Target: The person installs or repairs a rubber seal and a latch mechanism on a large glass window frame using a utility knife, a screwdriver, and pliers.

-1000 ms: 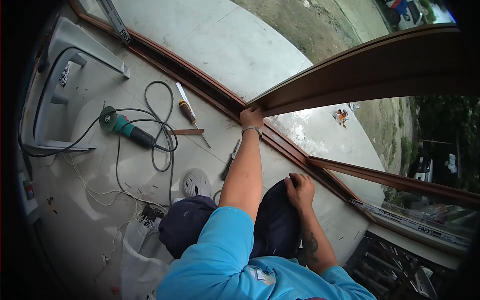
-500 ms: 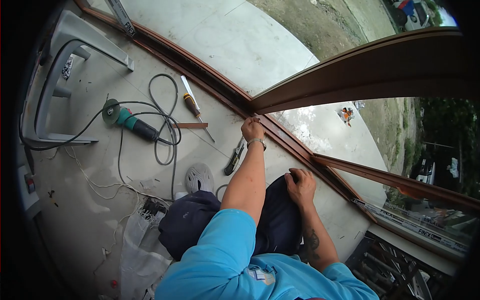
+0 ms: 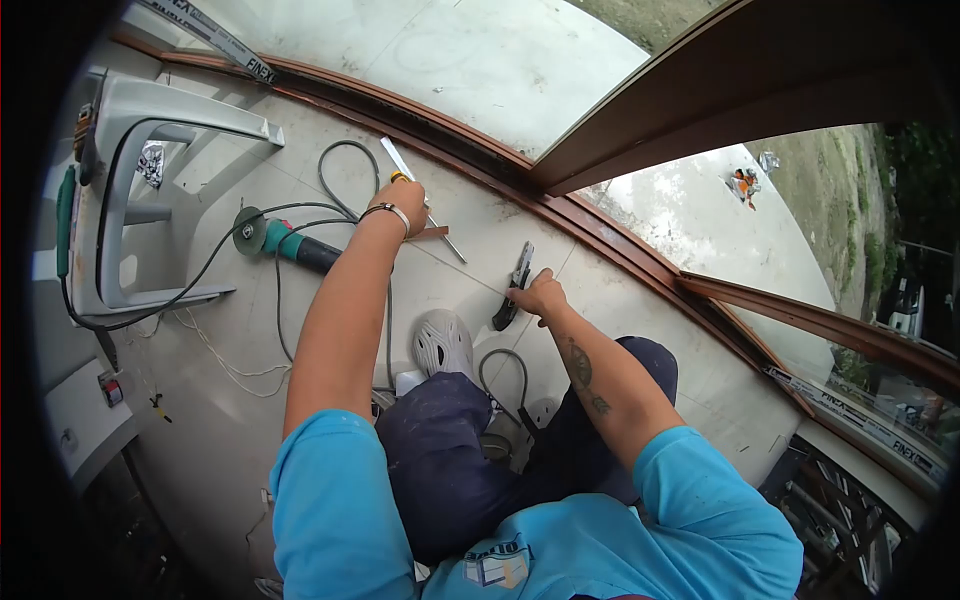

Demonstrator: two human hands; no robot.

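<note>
My left hand, with a bracelet at the wrist, is closed around the handle of a screwdriver. Most of that handle is hidden by the fingers, while the shaft points down and right along the floor. Beside it lies a thin white strip, and a short brown strip crosses near the shaft. My right hand pinches a black and grey utility knife at its side, low over the tiles.
An angle grinder with its cable rests on the floor at left, near a grey plastic chair. A brown frame track runs diagonally across, with a brown panel standing in it. My shoe is close below the screwdriver.
My left hand has left the brown track and moved left onto the screwdriver. My right hand has come off my knee to the utility knife. The view has shifted somewhat.
</note>
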